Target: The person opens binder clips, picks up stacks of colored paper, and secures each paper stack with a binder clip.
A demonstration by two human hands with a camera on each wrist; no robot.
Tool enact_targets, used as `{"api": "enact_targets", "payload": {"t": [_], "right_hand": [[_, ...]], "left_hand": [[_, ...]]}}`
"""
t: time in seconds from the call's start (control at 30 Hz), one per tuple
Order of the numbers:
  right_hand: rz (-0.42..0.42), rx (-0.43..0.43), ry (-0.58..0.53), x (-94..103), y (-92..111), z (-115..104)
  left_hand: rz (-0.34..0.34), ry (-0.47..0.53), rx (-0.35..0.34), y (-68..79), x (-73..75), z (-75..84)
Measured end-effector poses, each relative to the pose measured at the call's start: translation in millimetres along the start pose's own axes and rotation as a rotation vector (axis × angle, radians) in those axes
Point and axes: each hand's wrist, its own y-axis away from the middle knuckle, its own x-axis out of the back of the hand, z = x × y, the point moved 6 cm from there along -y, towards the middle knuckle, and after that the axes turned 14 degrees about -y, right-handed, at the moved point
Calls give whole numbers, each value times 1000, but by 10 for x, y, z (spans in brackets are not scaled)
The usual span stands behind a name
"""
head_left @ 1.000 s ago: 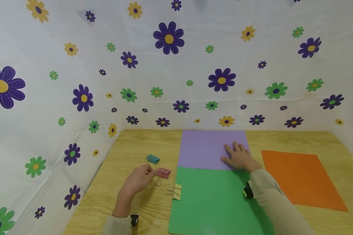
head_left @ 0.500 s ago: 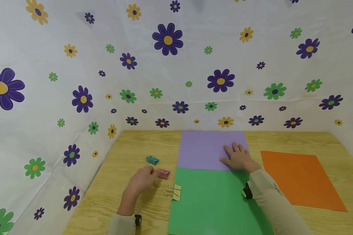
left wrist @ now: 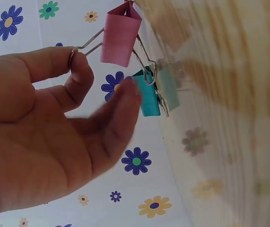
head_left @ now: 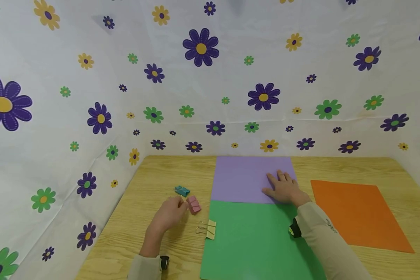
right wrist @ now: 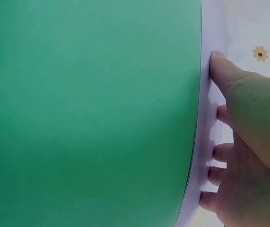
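My left hand [head_left: 169,213] pinches one wire handle of a pink binder clip [head_left: 193,205] between thumb and index finger. In the left wrist view the pink clip [left wrist: 120,40] has its other handle free, and the remaining fingers are bent beside it. Just behind lies a teal binder clip [head_left: 182,190]. A yellow binder clip [head_left: 211,229] sits at the left edge of a green sheet [head_left: 255,241], its wire handles pointing left. With fingers spread, my right hand [head_left: 283,188] rests on a purple sheet [head_left: 238,179] behind the green one.
An orange sheet [head_left: 360,214] lies to the right on the wooden table [head_left: 168,169]. Flowered white cloth [head_left: 224,85] closes off the back and sides. A black band [head_left: 295,228] is on the right wrist.
The pink clip has turned on the table, so its body now slants beside the left fingertips. My left hand has shifted slightly right. The right hand stays put on the purple sheet.
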Motion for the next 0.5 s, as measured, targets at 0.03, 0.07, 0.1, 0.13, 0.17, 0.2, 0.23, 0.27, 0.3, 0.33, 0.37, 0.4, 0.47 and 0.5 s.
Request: {"api": "enact_targets", "payload": {"t": [0.03, 0.07, 0.1, 0.13, 0.17, 0.2, 0.23, 0.27, 0.3, 0.33, 0.37, 0.4, 0.47, 0.5], "right_hand": [[1, 0, 1, 0, -2, 4], [4, 2, 3, 3, -1, 6], [6, 4, 3, 4, -1, 8], [7, 3, 1, 3, -3, 11], [8, 4, 1, 2, -4, 14], [9, 4, 1, 1, -5, 16], [10, 3, 2, -2, -8, 19], [12, 5, 2, -2, -9, 21], [13, 5, 3, -3, -11, 24], [14, 4, 2, -7, -12, 26], [15, 5, 4, -8, -12, 29], [17, 5, 3, -8, -11, 30], [20, 6, 2, -6, -9, 31], [21, 6, 1, -5, -8, 32]], "left_hand": [[12, -17, 3, -1, 13, -5], [25, -27, 5, -1, 28, -10], [37, -25, 6, -2, 42, -14], [46, -21, 10, -3, 53, -20], [53, 2, 12, -7, 62, -26], [59, 41, 10, -12, 71, -31], [61, 86, 11, -21, 75, -41], [64, 127, 11, -30, 81, -50], [66, 162, 16, -38, 85, -64], [69, 188, 21, -45, 90, -79], [71, 217, 30, -48, 96, -96], [72, 237, 38, -47, 101, -116], [71, 298, 58, -52, 103, -155], [67, 362, 64, -56, 102, -171]]}}
